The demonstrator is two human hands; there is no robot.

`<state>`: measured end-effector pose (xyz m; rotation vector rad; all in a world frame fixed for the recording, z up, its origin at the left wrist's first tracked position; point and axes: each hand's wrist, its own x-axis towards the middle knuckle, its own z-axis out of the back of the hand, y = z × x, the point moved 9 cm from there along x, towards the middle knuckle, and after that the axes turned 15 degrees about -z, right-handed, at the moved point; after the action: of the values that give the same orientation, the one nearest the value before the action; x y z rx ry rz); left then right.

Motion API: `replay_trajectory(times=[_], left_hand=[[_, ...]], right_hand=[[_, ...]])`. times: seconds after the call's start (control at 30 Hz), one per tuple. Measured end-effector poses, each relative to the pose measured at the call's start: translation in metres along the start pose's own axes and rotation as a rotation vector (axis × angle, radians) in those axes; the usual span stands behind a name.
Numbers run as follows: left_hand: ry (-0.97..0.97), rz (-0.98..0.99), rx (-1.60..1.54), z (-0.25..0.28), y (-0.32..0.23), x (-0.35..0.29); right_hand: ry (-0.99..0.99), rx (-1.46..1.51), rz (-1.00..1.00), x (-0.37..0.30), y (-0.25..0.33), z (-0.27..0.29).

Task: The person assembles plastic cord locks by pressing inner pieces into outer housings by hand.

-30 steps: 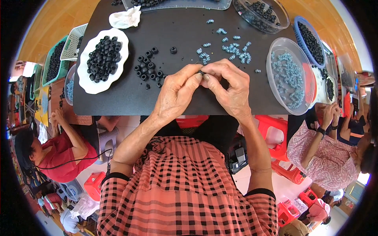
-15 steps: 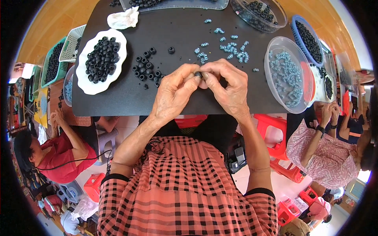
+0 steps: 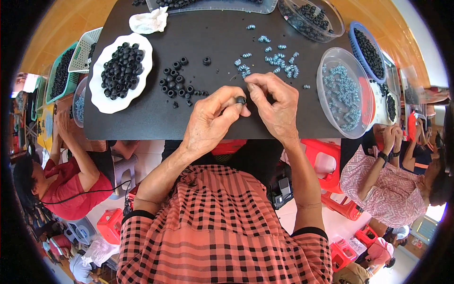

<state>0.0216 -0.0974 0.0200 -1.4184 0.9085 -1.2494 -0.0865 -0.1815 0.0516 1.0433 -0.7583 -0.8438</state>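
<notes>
One black bead [image 3: 240,100] is in hand; whether anything has been completed on it cannot be determined. Work is judged to be partway: black beads [image 3: 178,79] lie loose on the tabletop [image 3: 142,125], left of and beyond the left hand [image 3: 208,116], and a full pile occupies the scalloped white plate [image 3: 100,102] at far left. Blue-striped pieces [image 3: 279,61] lie scattered beyond the right hand [image 3: 276,102], with more in the clear round tub [image 3: 323,106] to the right. Which of these are finished is not evident; the quantity outside the hands suggests much is left.

Position: the bead sits at the tips of the left hand, pinched between thumb and forefinger, above the near part of the tabletop. The right hand is just to the right, apart from the bead, thumb and forefinger brought together; whether they grip anything fine cannot be confirmed.
</notes>
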Motion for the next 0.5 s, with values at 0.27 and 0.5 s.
replay_trajectory(times=[0.27, 0.5], left_hand=[[0.000, -0.054, 0.053, 0.0018, -0.0010, -0.0022], [0.002, -0.076, 0.017, 0.0009, -0.0030, -0.0008]], right_hand=[[0.034, -0.105, 0.018, 0.0004, 0.0000, -0.0066], [0.041, -0.143, 0.010, 0.0008, 0.0014, -0.0088]])
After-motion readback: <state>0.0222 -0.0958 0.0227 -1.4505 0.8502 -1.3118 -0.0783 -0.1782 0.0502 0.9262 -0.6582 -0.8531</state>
